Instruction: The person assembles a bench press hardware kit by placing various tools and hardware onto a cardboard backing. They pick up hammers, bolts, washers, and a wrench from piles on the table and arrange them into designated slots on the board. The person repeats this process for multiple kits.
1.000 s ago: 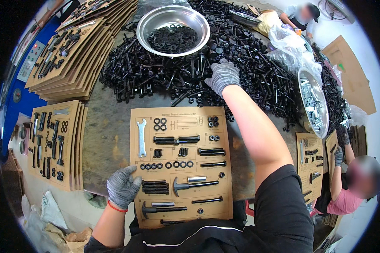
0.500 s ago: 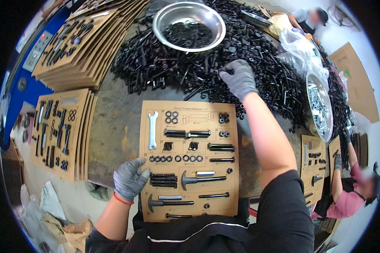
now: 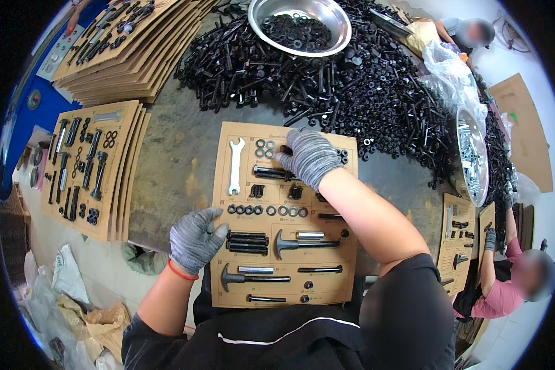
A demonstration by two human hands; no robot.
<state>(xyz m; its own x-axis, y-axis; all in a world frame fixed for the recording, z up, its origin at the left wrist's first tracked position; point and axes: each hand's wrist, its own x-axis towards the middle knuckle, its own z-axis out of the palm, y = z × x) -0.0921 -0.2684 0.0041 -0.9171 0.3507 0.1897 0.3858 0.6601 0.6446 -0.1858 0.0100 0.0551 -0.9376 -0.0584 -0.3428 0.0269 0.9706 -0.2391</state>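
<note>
A cardboard hardware board [image 3: 345,290] lies in front of me, its near end over my lap. It carries an open-end wrench [image 3: 235,166], washers [image 3: 264,148], black bolts [image 3: 246,243], a row of nuts [image 3: 267,211] and two T-shaped black bolts [image 3: 306,245]. My left hand [image 3: 196,240], in a grey glove, grips the board's left edge, thumb over its face. Gloved too, my right hand [image 3: 312,158] is above the board's upper middle with fingers closed. A small dark thing shows at its fingertips, too hidden to name. That hand and forearm cover part of the board.
A pile of black bolts and nuts [image 3: 339,92] spreads beyond the board, with a steel bowl [image 3: 344,31] of washers on it. Filled boards [image 3: 98,166] stand stacked at left. At right are a bowl of silver parts [image 3: 472,160] and a co-worker in pink [image 3: 502,290].
My right hand has come back from the pile of black parts to the upper part of the board. My left hand stays at the board's left edge. The whole view has shifted slightly.
</note>
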